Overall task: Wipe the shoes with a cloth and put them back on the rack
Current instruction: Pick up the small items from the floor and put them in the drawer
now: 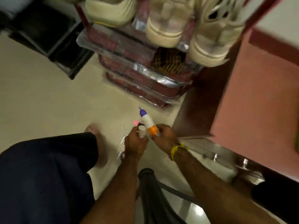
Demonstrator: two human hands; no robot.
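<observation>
right hand (163,133) grips one bottle (149,123); left hand (135,140) pinches perhaps one cap (141,128); three shoes (165,21).

Dim, warm indoor light. Heavy motion blur throughout, worst on the shoes (163,21) at the top edge. Glare on the rack's (145,68) plastic wrap and the floor (192,210) bottom right. Wide-angle bending at corners.

Pale tiled floor (48,97), red rack (129,50) standing on it.

Rack ahead of the hands: cream shoes (165,25) on its upper tier, a dark patterned item, blurred, on a lower tier. Black shelving (53,46) on the floor, far left of the hands. Bare foot (97,143) flat on the floor, just left of them.
</observation>
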